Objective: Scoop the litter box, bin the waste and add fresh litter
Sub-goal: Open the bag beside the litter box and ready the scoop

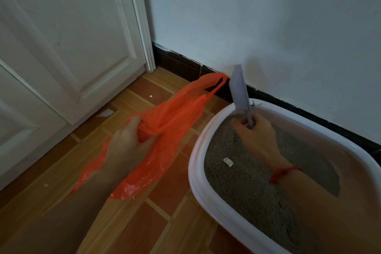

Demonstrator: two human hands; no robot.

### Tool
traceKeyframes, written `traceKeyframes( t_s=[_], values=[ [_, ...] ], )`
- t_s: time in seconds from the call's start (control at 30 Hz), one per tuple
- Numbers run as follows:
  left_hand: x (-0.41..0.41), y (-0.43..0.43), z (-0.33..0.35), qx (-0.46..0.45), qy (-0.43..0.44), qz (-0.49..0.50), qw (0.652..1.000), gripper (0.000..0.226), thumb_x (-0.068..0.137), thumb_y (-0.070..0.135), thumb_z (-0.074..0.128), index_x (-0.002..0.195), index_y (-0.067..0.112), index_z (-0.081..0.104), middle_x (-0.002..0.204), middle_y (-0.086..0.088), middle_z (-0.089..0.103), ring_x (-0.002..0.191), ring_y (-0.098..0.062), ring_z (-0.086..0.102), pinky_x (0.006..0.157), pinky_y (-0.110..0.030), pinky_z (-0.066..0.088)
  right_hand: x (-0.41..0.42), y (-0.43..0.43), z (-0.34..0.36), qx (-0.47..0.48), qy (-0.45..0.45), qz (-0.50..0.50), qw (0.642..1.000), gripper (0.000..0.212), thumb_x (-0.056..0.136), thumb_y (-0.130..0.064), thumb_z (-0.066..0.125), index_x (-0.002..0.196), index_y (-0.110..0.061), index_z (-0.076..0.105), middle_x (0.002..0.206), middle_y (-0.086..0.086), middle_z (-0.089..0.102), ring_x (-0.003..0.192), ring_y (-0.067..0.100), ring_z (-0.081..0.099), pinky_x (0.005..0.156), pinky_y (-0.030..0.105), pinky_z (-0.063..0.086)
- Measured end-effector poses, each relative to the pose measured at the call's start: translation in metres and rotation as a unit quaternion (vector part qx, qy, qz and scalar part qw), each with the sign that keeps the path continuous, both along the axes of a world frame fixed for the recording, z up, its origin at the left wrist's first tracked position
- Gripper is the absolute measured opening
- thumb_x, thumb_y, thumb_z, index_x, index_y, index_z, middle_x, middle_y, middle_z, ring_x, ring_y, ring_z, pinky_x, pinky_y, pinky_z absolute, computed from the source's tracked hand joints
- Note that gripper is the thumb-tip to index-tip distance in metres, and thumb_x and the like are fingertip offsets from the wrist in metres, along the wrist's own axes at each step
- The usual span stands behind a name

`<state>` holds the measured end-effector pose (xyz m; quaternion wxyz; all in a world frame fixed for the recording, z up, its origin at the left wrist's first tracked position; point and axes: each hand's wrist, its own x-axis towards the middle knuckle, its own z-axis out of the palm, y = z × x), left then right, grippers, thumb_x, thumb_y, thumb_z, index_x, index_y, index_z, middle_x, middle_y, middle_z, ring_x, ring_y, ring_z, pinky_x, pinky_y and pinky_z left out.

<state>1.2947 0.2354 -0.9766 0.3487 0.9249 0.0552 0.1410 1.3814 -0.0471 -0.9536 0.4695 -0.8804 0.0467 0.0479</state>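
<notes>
Gripping an orange bag (165,121), the left hand (125,142) waits; the right hand (255,136) clasps a grey scoop (240,93) above the litter box (198,150).

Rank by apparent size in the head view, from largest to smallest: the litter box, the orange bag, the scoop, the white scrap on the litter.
1. litter box, cut off by the frame
2. orange bag
3. scoop
4. white scrap

A home: white panelled door (68,43), wood-patterned floor (160,202), litter box (208,198).
</notes>
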Motion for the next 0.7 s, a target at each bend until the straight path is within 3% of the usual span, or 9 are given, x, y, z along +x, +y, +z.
traceKeyframes(
  t_s=[0.13,0.23,0.3,0.37,0.43,0.5,0.53,0.6,0.7],
  values=[
    [0.003,-0.018,0.018,-0.045,-0.01,-0.028,0.999,0.038,0.082,0.059,0.061,0.104,0.029,0.054,0.079,0.013,0.065,0.063,-0.006,0.065,0.053,-0.028,0.055,-0.001,0.025,0.0,0.1,0.058,0.048,0.992,0.032,0.088,-0.026,0.068,0.066,-0.009,0.054,0.048,-0.005,0.041,0.044,0.008,0.037,0.047,0.024,0.036],
    [0.003,-0.029,0.028,-0.09,0.007,-0.059,0.994,0.032,0.078,0.051,0.07,0.098,0.038,0.049,0.081,0.017,0.064,0.07,0.002,0.066,0.056,-0.014,0.051,0.002,0.047,0.002,0.139,0.087,0.101,0.981,0.029,0.088,-0.017,0.065,0.064,-0.014,0.051,0.054,-0.004,0.049,0.046,0.009,0.046,0.047,0.026,0.039],
    [0.002,-0.031,0.031,-0.105,0.026,-0.083,0.991,0.042,0.073,0.049,0.075,0.104,0.044,0.047,0.091,0.022,0.063,0.082,0.01,0.064,0.064,-0.007,0.049,0.002,0.061,0.008,0.186,0.099,0.119,0.97,0.027,0.09,-0.022,0.068,0.069,-0.017,0.051,0.059,-0.003,0.055,0.042,0.0,0.053,0.046,0.017,0.045],
    [0.001,-0.03,0.029,-0.105,0.049,-0.105,0.988,0.055,0.069,0.048,0.079,0.113,0.044,0.045,0.1,0.026,0.059,0.091,0.015,0.059,0.07,-0.004,0.046,0.0,0.069,0.014,0.222,0.088,0.152,0.959,0.025,0.092,-0.025,0.064,0.073,-0.015,0.052,0.048,-0.008,0.055,0.033,0.0,0.05,0.037,0.012,0.039],
    [0.001,-0.031,0.027,-0.097,0.07,-0.131,0.984,0.064,0.07,0.038,0.085,0.118,0.041,0.043,0.102,0.025,0.058,0.094,0.017,0.058,0.075,-0.004,0.045,-0.004,0.073,0.016,0.216,0.077,0.184,0.956,0.024,0.088,-0.027,0.07,0.081,-0.006,0.06,0.053,-0.003,0.063,0.044,0.007,0.059,0.041,0.019,0.047],
    [0.0,-0.033,0.027,-0.093,0.097,-0.156,0.979,0.073,0.069,0.033,0.088,0.124,0.042,0.04,0.106,0.028,0.058,0.101,0.019,0.056,0.08,-0.004,0.046,-0.005,0.074,0.012,0.2,0.082,0.17,0.961,0.028,0.084,-0.019,0.074,0.093,0.006,0.065,0.073,0.016,0.068,0.064,0.022,0.065,0.054,0.025,0.053],
    [0.0,-0.035,0.029,-0.098,0.113,-0.169,0.974,0.078,0.068,0.035,0.089,0.127,0.044,0.039,0.109,0.029,0.059,0.103,0.018,0.056,0.082,-0.005,0.047,-0.006,0.074,0.011,0.181,0.087,0.159,0.967,0.025,0.082,-0.015,0.073,0.091,0.008,0.066,0.073,0.019,0.066,0.064,0.019,0.063,0.055,0.024,0.051],
    [0.001,-0.036,0.032,-0.12,0.151,-0.192,0.962,0.083,0.062,0.045,0.09,0.128,0.049,0.039,0.113,0.029,0.062,0.106,0.012,0.06,0.083,-0.01,0.052,-0.004,0.072,0.008,0.149,0.086,0.155,0.973,0.015,0.081,-0.01,0.072,0.072,0.0,0.064,0.057,0.004,0.062,0.05,0.006,0.057,0.049,0.02,0.044],
    [0.003,-0.042,0.041,-0.208,0.206,-0.164,0.942,0.069,0.063,0.069,0.08,0.122,0.05,0.049,0.111,0.033,0.066,0.101,0.007,0.066,0.077,-0.014,0.055,-0.004,0.069,0.007,0.147,0.087,0.152,0.973,0.025,0.079,-0.007,0.071,0.06,-0.011,0.056,0.043,-0.009,0.054,0.04,0.002,0.052,0.044,0.015,0.041]
  ],
)
